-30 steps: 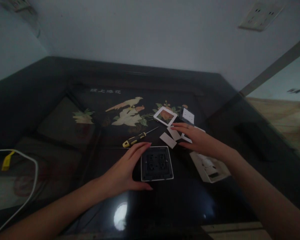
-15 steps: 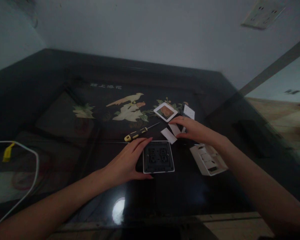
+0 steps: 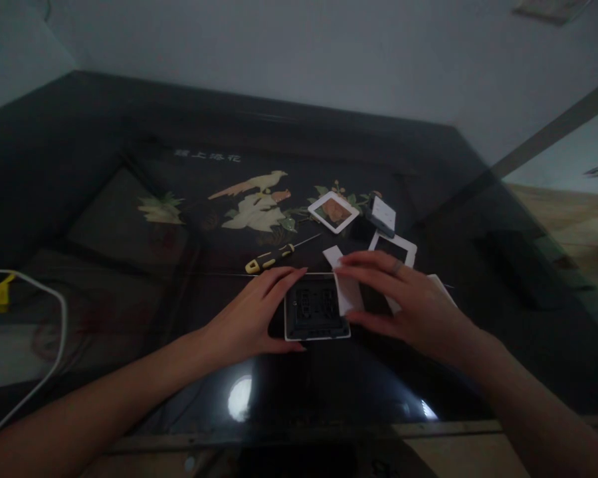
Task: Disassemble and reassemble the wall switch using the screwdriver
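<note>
My left hand grips the left edge of a square wall switch, thumb at the bottom edge and fingers at the top. The switch lies on the table with its dark inner side up and a white rim around it. My right hand pinches a white rectangular switch rocker by its right side, over the right part of the switch. Another white rocker lies just beyond the right fingertips, partly hidden by them.
A yellow-and-black screwdriver lies beyond the left hand. Farther right are a white frame, a socket block and a second white frame. A white box is mostly behind the right hand. A white cable curves at left.
My right hand has come toward me with the white rocker, from the loose pieces to the switch's right side. The left hand keeps its grip. The view has shifted slightly.
</note>
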Motion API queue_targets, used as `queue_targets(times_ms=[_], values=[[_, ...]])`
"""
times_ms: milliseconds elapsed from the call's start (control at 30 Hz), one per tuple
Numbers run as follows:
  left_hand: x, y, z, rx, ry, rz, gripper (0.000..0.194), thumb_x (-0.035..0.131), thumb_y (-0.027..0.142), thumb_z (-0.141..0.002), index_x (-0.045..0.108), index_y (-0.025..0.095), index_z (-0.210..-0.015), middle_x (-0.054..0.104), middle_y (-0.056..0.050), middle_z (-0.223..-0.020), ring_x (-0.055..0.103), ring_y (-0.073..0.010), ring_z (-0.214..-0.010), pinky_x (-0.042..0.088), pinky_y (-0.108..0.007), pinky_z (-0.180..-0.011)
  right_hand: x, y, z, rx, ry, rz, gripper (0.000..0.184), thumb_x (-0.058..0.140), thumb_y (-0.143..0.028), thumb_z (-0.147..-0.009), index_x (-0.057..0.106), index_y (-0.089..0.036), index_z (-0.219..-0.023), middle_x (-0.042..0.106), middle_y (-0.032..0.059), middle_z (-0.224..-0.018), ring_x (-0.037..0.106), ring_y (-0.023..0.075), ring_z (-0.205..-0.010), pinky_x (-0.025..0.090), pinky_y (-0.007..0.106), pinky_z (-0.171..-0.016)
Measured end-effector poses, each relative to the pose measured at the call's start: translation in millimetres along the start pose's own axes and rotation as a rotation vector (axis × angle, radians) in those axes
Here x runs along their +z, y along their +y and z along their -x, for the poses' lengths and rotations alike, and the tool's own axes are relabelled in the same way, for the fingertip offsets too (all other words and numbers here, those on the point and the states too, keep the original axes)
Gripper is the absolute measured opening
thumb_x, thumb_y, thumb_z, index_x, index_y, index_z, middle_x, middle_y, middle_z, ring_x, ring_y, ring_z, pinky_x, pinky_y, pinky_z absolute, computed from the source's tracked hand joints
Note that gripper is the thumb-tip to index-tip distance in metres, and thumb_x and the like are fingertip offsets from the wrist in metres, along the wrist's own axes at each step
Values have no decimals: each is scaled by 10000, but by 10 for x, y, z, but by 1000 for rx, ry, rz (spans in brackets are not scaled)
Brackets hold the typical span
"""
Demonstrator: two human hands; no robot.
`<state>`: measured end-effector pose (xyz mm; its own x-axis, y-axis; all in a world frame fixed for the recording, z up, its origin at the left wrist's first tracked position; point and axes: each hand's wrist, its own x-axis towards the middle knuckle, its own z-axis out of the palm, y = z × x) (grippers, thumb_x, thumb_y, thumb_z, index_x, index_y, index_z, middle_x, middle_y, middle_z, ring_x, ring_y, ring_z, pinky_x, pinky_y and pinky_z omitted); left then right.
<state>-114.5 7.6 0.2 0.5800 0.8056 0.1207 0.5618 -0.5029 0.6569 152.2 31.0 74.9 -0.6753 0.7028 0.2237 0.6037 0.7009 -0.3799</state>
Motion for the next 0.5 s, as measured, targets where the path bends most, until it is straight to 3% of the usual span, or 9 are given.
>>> queue_targets(times_ms=[100, 233, 367, 500], values=[[-5, -4, 2, 16, 3, -19, 1061, 822, 495, -680, 219, 267, -1523, 417, -165, -1467, 433, -376, -1343, 411, -567, -1090, 192, -118, 95, -60, 5, -48, 433, 612, -291, -906, 563, -241, -1334, 602, 134, -1355, 602, 274, -1211, 554, 476, -969], [-28, 7, -12, 32, -10, -41, 1069, 822, 506, -680, 205, 272, -1520, 423, -167, -1455, 443, -371, -1331, 425, -551, -1082, 399, -78, 131, -134, 120, -69, 489, 618, -256, -912, 513, -213, -1388, 604, 154, -1364, 568, 271, -1255, 534, 495, -999], [-40, 11, -25, 44, -17, -64, 1052, 813, 507, -695, 200, 267, -1515, 422, -171, -1457, 444, -363, -1329, 424, -541, -1083, 470, -29, 134, -127, 147, -125, 484, 643, -274, -900, 541, -191, -1366, 624, 156, -1342, 575, 265, -1247, 538, 482, -1000], [-44, 6, -23, 48, -26, -68, 1048, 805, 504, -705, 190, 273, -1521, 408, -174, -1478, 437, -368, -1338, 411, -552, -1088, 485, -13, 133, -111, 118, -183, 527, 637, -292, -906, 503, -244, -1414, 628, 118, -1352, 579, 260, -1251, 548, 478, -991]])
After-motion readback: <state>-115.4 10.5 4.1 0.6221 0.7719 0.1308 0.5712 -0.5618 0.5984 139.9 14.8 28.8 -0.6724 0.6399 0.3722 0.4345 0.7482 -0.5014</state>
